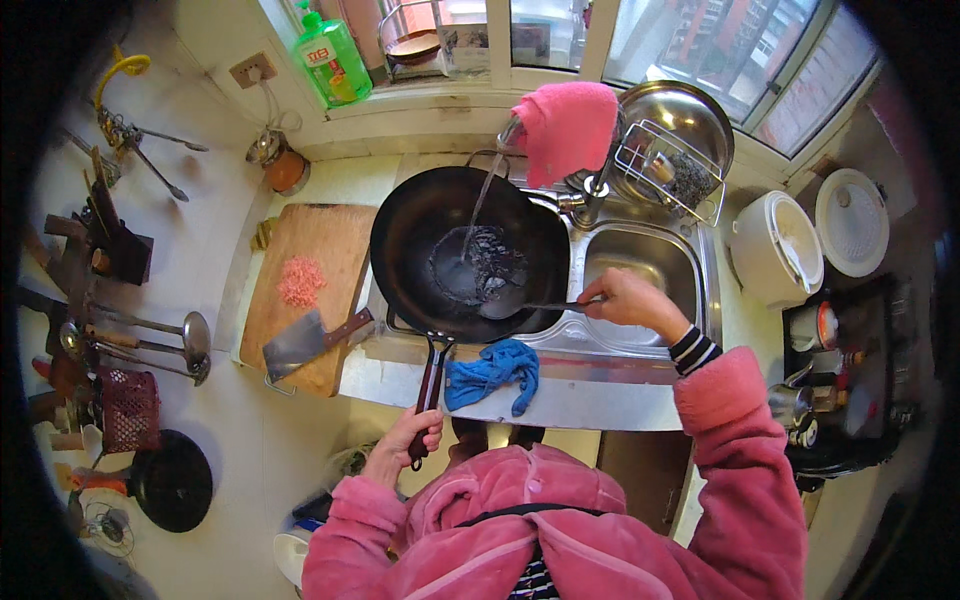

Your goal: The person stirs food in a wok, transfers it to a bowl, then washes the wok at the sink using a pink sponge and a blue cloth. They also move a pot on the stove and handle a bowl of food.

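My left hand (412,436) is closed around the dark handle of a black wok (409,247), which rests over the left basin of the steel sink (630,341). In my right hand (634,298) is the thin handle of a metal utensil (551,305). Its rounded head lies low inside the wok, and its exact kind is hard to tell. A stream of water (482,196) falls into the wok, where some water has pooled. Below the wok, a crumpled blue cloth (491,373) lies on the counter's front edge.
Left of the wok, a wooden cutting board (330,232) bears chopped pink food (301,282) and a cleaver (300,345). A pink towel (566,131) hangs over the faucet (596,195). A wire rack (667,172) and a white bucket (772,244) stand to the right.
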Demonstrator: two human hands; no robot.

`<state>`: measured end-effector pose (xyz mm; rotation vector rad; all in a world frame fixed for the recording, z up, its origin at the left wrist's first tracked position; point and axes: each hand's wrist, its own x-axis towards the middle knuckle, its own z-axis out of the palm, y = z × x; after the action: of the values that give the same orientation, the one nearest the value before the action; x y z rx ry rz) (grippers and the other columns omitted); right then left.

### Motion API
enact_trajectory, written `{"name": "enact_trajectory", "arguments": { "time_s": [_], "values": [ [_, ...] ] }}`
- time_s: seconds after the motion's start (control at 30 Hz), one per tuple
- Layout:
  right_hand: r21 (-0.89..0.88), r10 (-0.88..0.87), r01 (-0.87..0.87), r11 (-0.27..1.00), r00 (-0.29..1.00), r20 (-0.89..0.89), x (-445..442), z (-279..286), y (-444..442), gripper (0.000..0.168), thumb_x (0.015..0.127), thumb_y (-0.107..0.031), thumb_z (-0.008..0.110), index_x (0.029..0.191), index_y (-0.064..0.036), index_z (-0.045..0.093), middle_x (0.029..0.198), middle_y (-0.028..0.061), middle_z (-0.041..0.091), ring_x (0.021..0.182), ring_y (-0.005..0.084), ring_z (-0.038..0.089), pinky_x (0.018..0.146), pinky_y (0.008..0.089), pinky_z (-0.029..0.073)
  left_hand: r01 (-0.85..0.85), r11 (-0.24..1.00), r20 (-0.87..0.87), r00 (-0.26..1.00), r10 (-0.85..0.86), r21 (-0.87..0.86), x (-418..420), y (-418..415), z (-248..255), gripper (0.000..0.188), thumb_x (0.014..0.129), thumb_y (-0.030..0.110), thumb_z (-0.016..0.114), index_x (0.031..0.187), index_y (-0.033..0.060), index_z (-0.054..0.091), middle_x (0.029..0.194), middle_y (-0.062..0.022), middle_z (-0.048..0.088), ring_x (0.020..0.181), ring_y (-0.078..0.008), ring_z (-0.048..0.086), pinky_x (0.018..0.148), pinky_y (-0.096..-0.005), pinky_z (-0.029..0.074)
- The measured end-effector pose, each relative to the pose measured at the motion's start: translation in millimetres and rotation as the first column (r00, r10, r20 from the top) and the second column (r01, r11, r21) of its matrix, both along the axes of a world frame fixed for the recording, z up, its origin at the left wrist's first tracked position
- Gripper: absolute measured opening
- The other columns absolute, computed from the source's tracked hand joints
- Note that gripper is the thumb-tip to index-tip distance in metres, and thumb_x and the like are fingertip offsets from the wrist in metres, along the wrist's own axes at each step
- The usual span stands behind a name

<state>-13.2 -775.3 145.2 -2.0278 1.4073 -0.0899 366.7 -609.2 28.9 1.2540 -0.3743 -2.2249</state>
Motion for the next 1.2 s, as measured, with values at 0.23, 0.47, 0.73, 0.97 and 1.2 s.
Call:
{"name": "enact_trajectory", "arguments": {
  "time_s": [0.23, 0.47, 0.73, 0.97, 1.2],
  "values": [
    [-0.067, -0.196, 0.215, 0.974, 0.958, 0.209, 70, -97, 5, 0.027, 0.081, -0.020, 0.065, 0.106, -0.014, 0.070, 0.094, 0.0167, 0.069, 0.086, 0.0356, 0.065, 0.079, 0.0435, 0.052, -0.008, 0.999, -0.123, 0.992, 0.012, 0.035, 9, -4, -27, 0.020, 0.087, 0.022, 0.066, 0.088, 0.0106, 0.050, 0.063, 0.0029, 0.046, 0.047, -0.0063, 0.044, 0.042, -0.0228, 0.035],
    [-0.247, -0.344, 0.356, 0.901, 0.935, 0.092, 101, -116, 27, 0.033, 0.086, -0.019, 0.059, 0.119, -0.016, 0.061, 0.087, 0.0212, 0.067, 0.079, 0.0410, 0.064, 0.069, 0.0518, 0.051, -0.010, 0.999, -0.192, 0.981, 0.017, 0.038, 18, -7, -37, 0.032, 0.089, 0.024, 0.063, 0.113, 0.0049, 0.053, 0.065, 0.0022, 0.046, 0.048, -0.0075, 0.045, 0.043, -0.0232, 0.036],
    [-0.247, -0.337, 0.342, 0.906, 0.939, 0.066, 97, -106, 66, 0.031, 0.089, -0.021, 0.059, 0.117, -0.009, 0.064, 0.083, 0.0228, 0.066, 0.073, 0.0347, 0.066, 0.065, 0.0451, 0.050, 0.038, 0.999, -0.186, 0.982, -0.038, -0.004, 28, -10, -54, 0.037, 0.094, 0.032, 0.057, 0.116, 0.0028, 0.051, 0.077, -0.0041, 0.059, 0.057, -0.0121, 0.057, 0.051, -0.0257, 0.047],
    [0.635, -0.781, 0.469, 0.614, 0.474, 0.406, 113, -87, 88, 0.040, 0.095, -0.024, 0.052, 0.131, -0.008, 0.052, 0.075, 0.0066, 0.060, 0.054, 0.0118, 0.051, 0.044, 0.0248, 0.038, 0.095, 0.988, 0.016, 0.996, -0.093, -0.126, 51, -12, -60, 0.047, 0.097, 0.036, 0.051, 0.127, 0.0004, 0.046, 0.094, -0.0108, 0.063, 0.075, -0.0187, 0.064, 0.071, -0.0321, 0.053],
    [0.937, -0.934, 0.011, 0.348, -0.080, 0.348, 141, -68, 110, 0.038, 0.099, -0.028, 0.049, 0.133, -0.012, 0.045, 0.077, 0.0035, 0.051, 0.050, 0.0035, 0.034, 0.042, 0.0162, 0.028, 0.319, 0.624, 0.614, 0.713, 0.338, -0.714, 35, -29, 15, 0.037, 0.096, 0.026, 0.051, 0.118, -0.0034, 0.056, 0.101, -0.0130, 0.063, 0.092, -0.0239, 0.062, 0.082, -0.0336, 0.048]
  ]
}}
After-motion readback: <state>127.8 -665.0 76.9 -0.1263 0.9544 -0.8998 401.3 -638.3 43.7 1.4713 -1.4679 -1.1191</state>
